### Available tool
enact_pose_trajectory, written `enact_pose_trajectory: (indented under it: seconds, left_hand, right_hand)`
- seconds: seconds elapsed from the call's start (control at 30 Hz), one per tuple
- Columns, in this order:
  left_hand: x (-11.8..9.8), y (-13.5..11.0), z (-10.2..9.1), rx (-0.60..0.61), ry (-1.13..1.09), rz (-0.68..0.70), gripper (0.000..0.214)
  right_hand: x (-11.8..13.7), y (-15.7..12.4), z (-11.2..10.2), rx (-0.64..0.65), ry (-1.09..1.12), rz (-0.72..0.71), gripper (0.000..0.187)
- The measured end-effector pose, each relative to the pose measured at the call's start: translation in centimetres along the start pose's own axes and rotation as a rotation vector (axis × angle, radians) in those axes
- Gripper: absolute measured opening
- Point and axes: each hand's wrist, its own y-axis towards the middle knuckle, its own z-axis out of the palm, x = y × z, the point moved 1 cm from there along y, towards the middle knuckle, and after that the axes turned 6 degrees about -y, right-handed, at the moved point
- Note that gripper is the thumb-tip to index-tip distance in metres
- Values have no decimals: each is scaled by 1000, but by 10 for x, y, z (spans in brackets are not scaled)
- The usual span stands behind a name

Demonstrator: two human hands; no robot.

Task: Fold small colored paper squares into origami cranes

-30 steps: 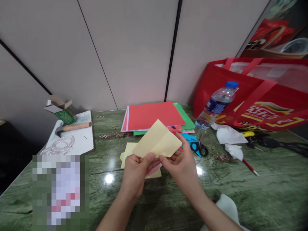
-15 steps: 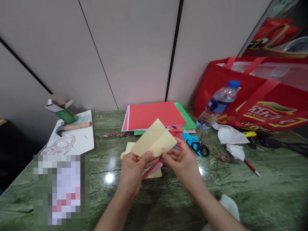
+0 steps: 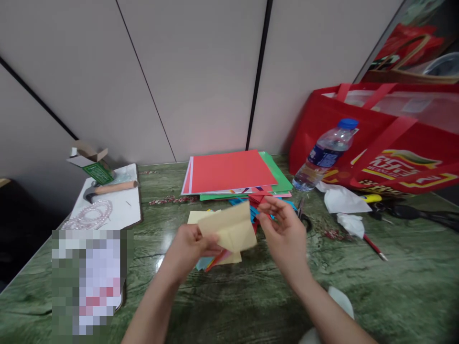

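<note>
A creased sheet of pale yellow paper [image 3: 231,227] is pinched at its left edge by my left hand [image 3: 190,246], slightly blurred by motion. My right hand [image 3: 283,229] is off the paper, just to its right, with fingers apart and curved. Below the sheet lies a pile of small coloured papers [image 3: 206,263], partly hidden by my left hand and the sheet. Red and blue folded paper pieces [image 3: 260,200] lie behind my right hand. Scissors with dark handles [image 3: 306,222] show in part beside that hand.
Red card sheets [image 3: 233,172] top a stack by the wall. A water bottle [image 3: 324,155] leans near a red bag [image 3: 380,138]. Crumpled tissue [image 3: 340,198] and a red pen-like stick [image 3: 375,248] lie right. On the left, a hammer [image 3: 114,188] and beads [image 3: 96,210] rest on a white board.
My right hand has let go of the yellow paper and moved right. My left hand has shifted left and turned the sheet, which now sits lower.
</note>
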Motion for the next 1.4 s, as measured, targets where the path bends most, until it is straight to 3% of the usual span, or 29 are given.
enact_pose_trajectory:
  seconds: [0.13,0.23,0.33,0.43,0.57,0.7,0.77,0.87,0.97,1.07,1.17,1.27,1.4]
  left_hand:
    - [9,-3,5,151,213,-157,8]
    - [13,-4,5,198,288,-168,7]
    - [14,-2,3,223,356,-138,7]
    - [12,0,3,213,412,-36,8]
    - [7,1,5,154,421,55,9]
    - [4,1,6,152,348,89,9]
    - [3,1,6,103,285,107,10]
    - [3,2,7,22,217,108,21]
    - [4,2,8,48,164,77,20]
    - [4,2,9,47,103,71,22]
    - [4,2,6,15,65,85,23]
    - [4,3,3,-1,94,113,24]
    - [4,3,1,-5,189,130,23]
  right_hand:
    - [11,-9,-2,58,-158,-170,18]
    - [18,-12,-4,117,-265,-308,19]
    - [20,-15,-2,263,-284,-379,28]
    - [17,-16,3,426,-272,-325,26]
    - [16,-16,3,451,-208,-260,21]
    - [17,-16,3,507,-203,-314,28]
    - [14,-16,5,479,-227,-293,17]
    - [8,-15,7,385,-150,-115,15]
    - [7,-13,6,328,-44,39,15]
    - [11,-11,5,334,-17,-43,17]
    - [14,-11,6,422,-15,-104,21]
    - [15,-13,8,482,-19,-55,21]
    - [14,-13,8,454,-15,41,13]
